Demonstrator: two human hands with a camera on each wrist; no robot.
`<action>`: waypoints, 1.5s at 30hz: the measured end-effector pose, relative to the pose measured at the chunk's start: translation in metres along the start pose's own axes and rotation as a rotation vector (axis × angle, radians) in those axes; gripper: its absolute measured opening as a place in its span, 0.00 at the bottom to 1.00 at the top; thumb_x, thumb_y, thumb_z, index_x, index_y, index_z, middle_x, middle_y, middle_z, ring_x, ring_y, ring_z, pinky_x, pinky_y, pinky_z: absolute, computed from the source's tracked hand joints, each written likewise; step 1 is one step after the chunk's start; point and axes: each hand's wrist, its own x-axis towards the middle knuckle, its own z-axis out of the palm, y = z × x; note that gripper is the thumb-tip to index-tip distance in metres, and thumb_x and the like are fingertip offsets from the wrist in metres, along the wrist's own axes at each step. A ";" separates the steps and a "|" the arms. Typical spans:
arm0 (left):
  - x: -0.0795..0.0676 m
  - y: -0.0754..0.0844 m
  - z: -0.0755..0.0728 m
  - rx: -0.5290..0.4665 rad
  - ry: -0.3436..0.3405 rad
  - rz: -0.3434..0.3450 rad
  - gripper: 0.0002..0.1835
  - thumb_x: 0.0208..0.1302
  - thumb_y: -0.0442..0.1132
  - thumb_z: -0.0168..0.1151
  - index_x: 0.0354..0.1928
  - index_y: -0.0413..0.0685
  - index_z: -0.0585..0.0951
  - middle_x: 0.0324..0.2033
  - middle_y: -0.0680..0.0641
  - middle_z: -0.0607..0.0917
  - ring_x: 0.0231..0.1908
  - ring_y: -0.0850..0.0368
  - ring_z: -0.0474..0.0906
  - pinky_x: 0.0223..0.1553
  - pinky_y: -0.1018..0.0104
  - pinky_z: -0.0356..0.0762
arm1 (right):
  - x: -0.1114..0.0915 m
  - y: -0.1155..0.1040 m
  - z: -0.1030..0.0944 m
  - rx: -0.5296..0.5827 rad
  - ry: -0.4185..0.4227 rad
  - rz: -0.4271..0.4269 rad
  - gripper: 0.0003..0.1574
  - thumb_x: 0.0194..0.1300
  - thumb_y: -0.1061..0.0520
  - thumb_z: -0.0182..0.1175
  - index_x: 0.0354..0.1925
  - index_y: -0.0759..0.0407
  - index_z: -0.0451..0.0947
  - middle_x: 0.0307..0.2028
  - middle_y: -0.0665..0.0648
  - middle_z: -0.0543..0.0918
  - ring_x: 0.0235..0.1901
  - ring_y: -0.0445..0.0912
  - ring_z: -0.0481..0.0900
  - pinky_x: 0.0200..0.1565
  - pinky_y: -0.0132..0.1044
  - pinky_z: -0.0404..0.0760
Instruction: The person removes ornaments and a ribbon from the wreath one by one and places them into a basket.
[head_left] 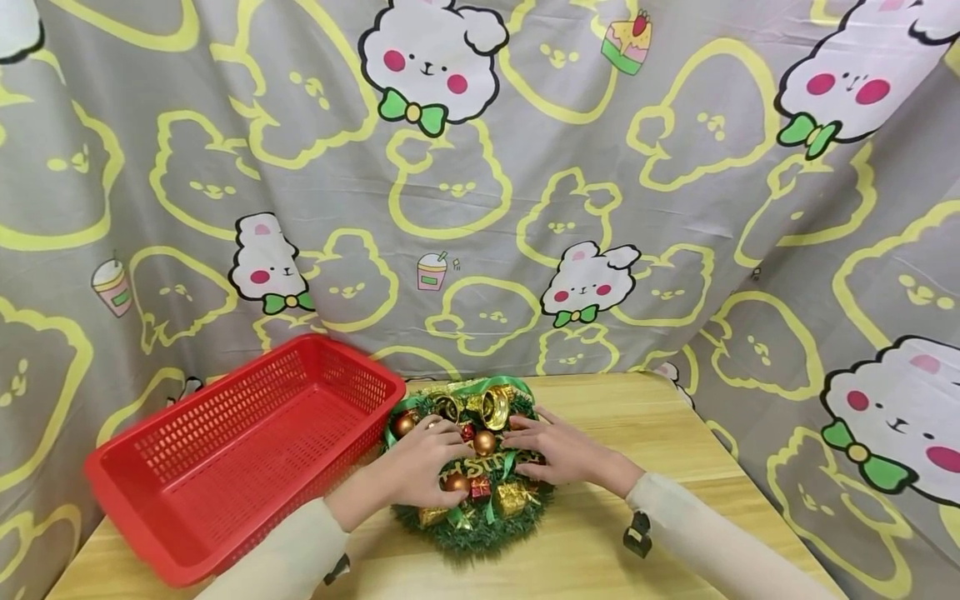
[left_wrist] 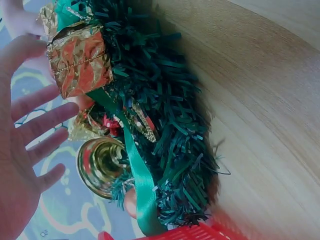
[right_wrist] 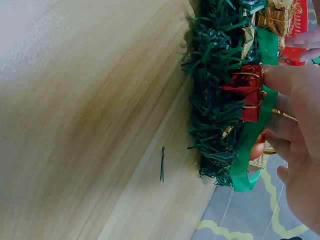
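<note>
A green tinsel Christmas wreath (head_left: pixel 480 537) lies on the wooden table between both hands. Gold bells (head_left: pixel 495 408), copper-coloured balls (head_left: pixel 484 442), small wrapped gift boxes and green ribbon decorate it. My left hand (head_left: pixel 416 467) rests over the wreath's left side. In the left wrist view its fingers (left_wrist: pixel 42 122) are extended and spread, near a gold-wrapped box (left_wrist: pixel 82 62). On the right side, my right hand (head_left: pixel 558 450) lies over the ornaments with loosely bent fingers. The right wrist view puts its fingertips at a red gift box (right_wrist: pixel 247 95) and the green ribbon (right_wrist: pixel 247 145).
A red plastic basket (head_left: pixel 262 450) with perforated walls stands to the left, close beside the wreath. Behind the table (head_left: pixel 637 417) hangs a grey curtain (head_left: pixel 465 325) with cartoon prints. A thin green sprig (right_wrist: pixel 162 165) lies on the wood near the wreath.
</note>
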 end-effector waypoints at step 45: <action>0.003 -0.004 -0.012 -0.016 0.149 0.057 0.11 0.52 0.52 0.71 0.35 0.59 0.85 0.32 0.61 0.85 0.37 0.62 0.80 0.59 0.52 0.74 | 0.004 -0.003 0.008 0.057 0.027 -0.031 0.23 0.71 0.53 0.62 0.60 0.60 0.81 0.60 0.58 0.84 0.63 0.52 0.80 0.72 0.58 0.64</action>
